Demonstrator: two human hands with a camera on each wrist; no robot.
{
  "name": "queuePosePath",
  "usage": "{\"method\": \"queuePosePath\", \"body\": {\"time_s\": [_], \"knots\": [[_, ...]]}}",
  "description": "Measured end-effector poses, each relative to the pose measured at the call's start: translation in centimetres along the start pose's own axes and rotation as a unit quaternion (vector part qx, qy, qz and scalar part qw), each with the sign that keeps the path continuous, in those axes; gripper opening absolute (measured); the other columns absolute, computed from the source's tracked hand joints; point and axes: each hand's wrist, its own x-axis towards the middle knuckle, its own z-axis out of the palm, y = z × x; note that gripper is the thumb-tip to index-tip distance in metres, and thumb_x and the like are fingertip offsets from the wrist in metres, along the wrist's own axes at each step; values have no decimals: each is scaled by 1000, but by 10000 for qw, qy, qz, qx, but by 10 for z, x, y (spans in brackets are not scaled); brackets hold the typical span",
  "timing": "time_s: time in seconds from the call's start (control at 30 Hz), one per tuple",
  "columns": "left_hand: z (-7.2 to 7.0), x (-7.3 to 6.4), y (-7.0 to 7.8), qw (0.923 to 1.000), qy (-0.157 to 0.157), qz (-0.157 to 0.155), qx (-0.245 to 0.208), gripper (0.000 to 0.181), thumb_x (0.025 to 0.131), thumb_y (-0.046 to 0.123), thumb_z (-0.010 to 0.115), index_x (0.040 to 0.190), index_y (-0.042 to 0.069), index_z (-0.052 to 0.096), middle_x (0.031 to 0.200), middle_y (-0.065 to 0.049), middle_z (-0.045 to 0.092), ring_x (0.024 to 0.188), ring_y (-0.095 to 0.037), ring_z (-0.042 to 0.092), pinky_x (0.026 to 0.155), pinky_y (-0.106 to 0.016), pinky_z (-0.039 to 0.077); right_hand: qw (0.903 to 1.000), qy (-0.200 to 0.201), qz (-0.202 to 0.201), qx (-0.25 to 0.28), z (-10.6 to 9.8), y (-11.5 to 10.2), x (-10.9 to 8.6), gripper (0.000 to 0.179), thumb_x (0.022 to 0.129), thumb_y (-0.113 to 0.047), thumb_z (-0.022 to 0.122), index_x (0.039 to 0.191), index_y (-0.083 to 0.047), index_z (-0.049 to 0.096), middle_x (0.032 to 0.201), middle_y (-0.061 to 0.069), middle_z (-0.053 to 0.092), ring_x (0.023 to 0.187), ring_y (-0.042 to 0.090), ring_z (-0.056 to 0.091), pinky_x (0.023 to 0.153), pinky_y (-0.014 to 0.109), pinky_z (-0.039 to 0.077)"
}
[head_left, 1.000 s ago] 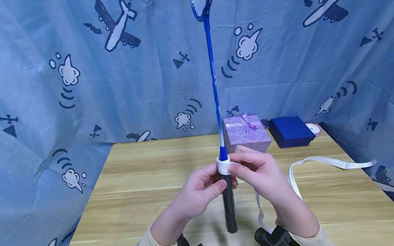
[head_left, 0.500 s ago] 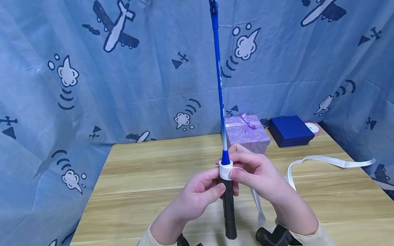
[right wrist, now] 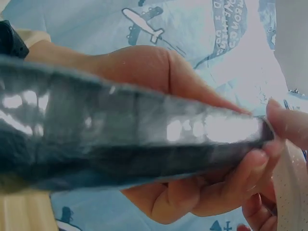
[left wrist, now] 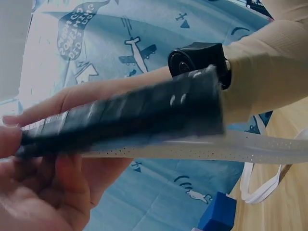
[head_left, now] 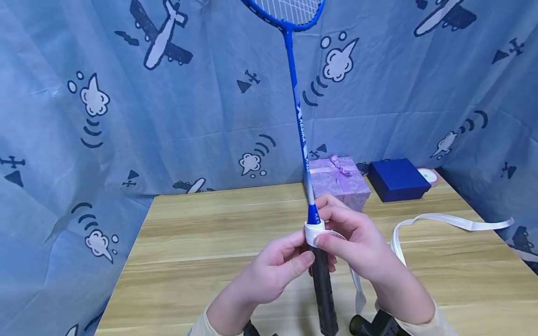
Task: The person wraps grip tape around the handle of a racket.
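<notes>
A blue badminton racket (head_left: 300,121) stands tilted up in the head view, its strung head cut off by the top edge. My left hand (head_left: 272,275) grips the upper part of its black handle (head_left: 323,289) between thumb and fingers. White grip tape (head_left: 312,232) circles the handle's top, just under the blue cone. My right hand (head_left: 359,240) pinches this tape at the wrap, thumb in front. From there the loose strip (left wrist: 207,149) runs past the handle in the left wrist view, dotted with small holes. The right wrist view shows the handle's shiny ridged surface close up.
A lilac gift box (head_left: 338,184) with a bow, a dark blue box (head_left: 397,179) and a white-and-pink roll (head_left: 428,176) stand at the back of the wooden table (head_left: 201,233). The tape's tail (head_left: 454,220) lies across the right side. A patterned blue curtain (head_left: 210,93) hangs behind.
The racket has turned about its length; its strings, edge-on half a second ago, now show broadly. The handle and both hands have shifted slightly right. Both hands keep their hold.
</notes>
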Motion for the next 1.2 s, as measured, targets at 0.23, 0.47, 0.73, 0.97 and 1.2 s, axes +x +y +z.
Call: {"method": "queuePosePath", "body": {"time_s": [0.23,0.47,0.73,0.97,1.2], "knots": [[13,3,5,9614,2050,-746,1675,36,89,7,80,123,12,67,104,-9,70,94,-9,62,69,-20,56,9927,945,-61,-752,3,-1,3,28,83,22,68,102,2,68,106,7,57,99,19,54,87,24,49],[15,4,8,9425,2370,-713,2248,34,88,7,82,119,16,71,102,1,73,91,-11,66,66,-24,59,9876,1136,31,-1086,4,-3,4,29,82,19,74,102,-1,68,96,3,58,95,18,53,83,23,48],[10,3,7,9440,2479,-516,2115,33,88,3,80,119,10,72,96,-10,72,85,-11,64,61,-22,56,9723,1309,258,-1922,4,-8,1,30,83,12,78,102,-6,64,88,-2,63,77,12,58,64,22,51],[8,1,9,9471,2590,-775,1731,35,89,4,79,123,8,71,95,-12,71,81,-11,62,57,-17,50,9755,1025,88,-1947,3,-7,1,22,90,10,71,93,-11,67,76,-1,58,60,12,52,46,27,42],[6,0,11,9575,2395,-777,1407,36,91,2,75,127,4,68,96,-17,69,71,-9,55,53,-15,42,9834,1171,-61,-1382,4,-5,0,23,90,17,65,93,-6,67,76,1,57,61,12,50,46,31,38]]}}
